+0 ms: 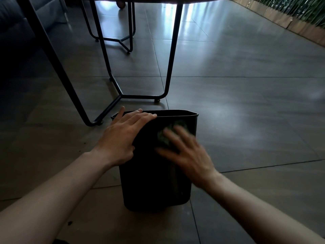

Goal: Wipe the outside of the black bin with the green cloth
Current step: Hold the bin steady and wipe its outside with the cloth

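Observation:
The black bin (154, 187) stands upright on the tiled floor, right in front of me. My left hand (121, 136) lies flat over its near left rim, fingers spread across the top edge, holding it steady. My right hand (182, 152) is blurred with motion and presses the green cloth (167, 132) against the bin's near upper wall. Only a crumpled part of the cloth shows past my fingers; the remainder is hidden under the hand.
Black metal table legs (168, 55) with a floor-level frame stand just behind the bin, another frame farther back. A dark sofa (15, 27) is at the far left. A wooden ledge with green plants (290, 16) runs along the far right. Grey tiled floor (246, 111) extends to the right.

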Tool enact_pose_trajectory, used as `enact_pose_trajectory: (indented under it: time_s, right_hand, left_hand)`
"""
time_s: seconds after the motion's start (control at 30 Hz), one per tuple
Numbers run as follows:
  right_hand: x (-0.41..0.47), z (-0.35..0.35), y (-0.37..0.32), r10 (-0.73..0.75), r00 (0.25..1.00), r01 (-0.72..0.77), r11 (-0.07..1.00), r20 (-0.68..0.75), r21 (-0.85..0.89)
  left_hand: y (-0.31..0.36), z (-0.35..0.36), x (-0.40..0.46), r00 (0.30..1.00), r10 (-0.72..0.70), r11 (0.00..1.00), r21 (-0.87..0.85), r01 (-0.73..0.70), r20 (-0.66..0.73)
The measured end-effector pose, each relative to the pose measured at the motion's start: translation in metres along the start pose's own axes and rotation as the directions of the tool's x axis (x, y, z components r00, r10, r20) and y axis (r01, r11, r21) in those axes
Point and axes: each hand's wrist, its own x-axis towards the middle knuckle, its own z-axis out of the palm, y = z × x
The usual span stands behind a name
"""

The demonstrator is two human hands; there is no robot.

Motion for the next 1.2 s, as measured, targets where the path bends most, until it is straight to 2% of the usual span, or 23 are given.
enact_pose_trajectory:
  time_s: [0.07,0.13,0.17,0.23,0.27,0.33,0.4,0.43,0.5,0.57,0.6,0.67,0.7,0.73,0.8,0.87,0.93,1.0,1.03,1.1,1.17,1.2]
  right_hand:
    - [0.026,-0.009,0.009,0.230,0.970,-0.225,0.972,-0.083,0.061]
    - [0.023,-0.001,0.004,0.218,0.972,-0.215,0.976,-0.084,0.040]
    - [0.009,0.006,-0.003,0.140,0.989,-0.139,0.990,-0.054,0.014]
    - [-0.034,0.022,-0.021,-0.100,0.992,0.103,0.994,0.072,-0.040]
    - [-0.058,0.028,-0.028,-0.222,0.961,0.234,0.970,0.164,-0.059]
    - [-0.098,0.036,-0.037,-0.400,0.848,0.449,0.891,0.348,-0.069]
    - [-0.107,0.033,-0.032,-0.481,0.765,0.554,0.830,0.428,-0.059]
    - [-0.100,0.028,-0.025,-0.484,0.772,0.555,0.829,0.413,-0.065]
    - [-0.070,0.017,-0.007,-0.388,0.877,0.424,0.902,0.285,-0.078]
    - [-0.028,0.001,0.011,-0.119,0.989,0.121,0.992,0.093,-0.026]
    - [-0.007,-0.007,0.018,0.047,0.999,-0.047,0.999,0.015,0.019]
    - [0.022,-0.014,0.025,0.299,0.950,-0.291,0.952,-0.086,0.095]
    - [0.027,-0.014,0.023,0.348,0.932,-0.337,0.935,-0.104,0.108]
    - [0.026,-0.009,0.018,0.336,0.936,-0.326,0.940,-0.106,0.101]
    - [0.000,0.006,0.000,0.169,0.985,-0.168,0.985,-0.042,0.042]
    - [-0.044,0.022,-0.020,-0.141,0.986,0.143,0.990,0.091,-0.014]
    - [-0.084,0.032,-0.033,-0.382,0.885,0.405,0.914,0.265,-0.037]
    - [-0.099,0.032,-0.031,-0.465,0.812,0.510,0.859,0.353,-0.042]
    - [-0.096,0.029,-0.026,-0.456,0.826,0.498,0.866,0.331,-0.048]
    - [-0.071,0.021,-0.009,-0.324,0.928,0.337,0.940,0.184,-0.045]
    - [-0.028,0.005,0.008,-0.043,0.999,0.043,0.999,0.015,-0.004]
    - [-0.008,-0.003,0.015,0.105,0.993,-0.103,0.994,-0.046,0.038]
  left_hand:
    - [0.000,0.000,0.001,1.000,-0.004,1.000,-0.011,0.004,-0.002]
    - [-0.002,0.000,0.000,1.000,-0.006,1.000,-0.011,0.006,-0.003]
    - [-0.003,0.000,0.000,1.000,-0.009,1.000,-0.008,0.009,-0.002]
    - [-0.004,0.001,0.001,1.000,-0.013,1.000,-0.001,0.013,0.003]
    - [-0.003,0.001,0.001,1.000,-0.011,1.000,0.002,0.011,0.006]
    - [-0.003,0.003,0.001,1.000,-0.002,1.000,0.000,0.002,0.008]
    - [-0.002,0.003,0.001,1.000,-0.003,1.000,0.000,0.003,0.006]
    - [-0.003,0.002,0.000,1.000,-0.008,1.000,0.001,0.008,0.004]
    - [-0.004,0.001,0.000,1.000,-0.014,1.000,-0.004,0.014,0.004]
    - [-0.002,0.000,0.001,1.000,-0.019,1.000,-0.014,0.019,0.004]
    - [-0.001,-0.001,0.002,1.000,-0.020,1.000,-0.016,0.020,0.006]
    - [0.000,-0.002,0.002,1.000,-0.019,1.000,-0.013,0.019,0.008]
    - [-0.001,-0.002,0.001,1.000,-0.019,1.000,-0.012,0.019,0.004]
    - [-0.002,-0.002,0.001,1.000,-0.022,1.000,-0.008,0.022,0.002]
    - [-0.003,-0.001,0.001,1.000,-0.025,1.000,0.006,0.024,0.009]
    - [-0.004,0.000,0.002,1.000,-0.026,1.000,0.013,0.026,0.008]
    - [-0.003,0.000,0.002,1.000,-0.022,1.000,0.016,0.022,0.008]
    - [-0.003,0.001,0.001,1.000,-0.016,1.000,0.007,0.016,0.003]
    - [-0.003,0.001,0.001,1.000,-0.018,1.000,0.002,0.018,0.002]
    - [-0.003,0.001,0.001,1.000,-0.020,1.000,-0.004,0.020,0.007]
    - [-0.002,-0.001,0.002,1.000,-0.023,1.000,-0.016,0.023,0.004]
    - [-0.001,-0.001,0.003,1.000,-0.023,0.999,-0.023,0.023,0.003]
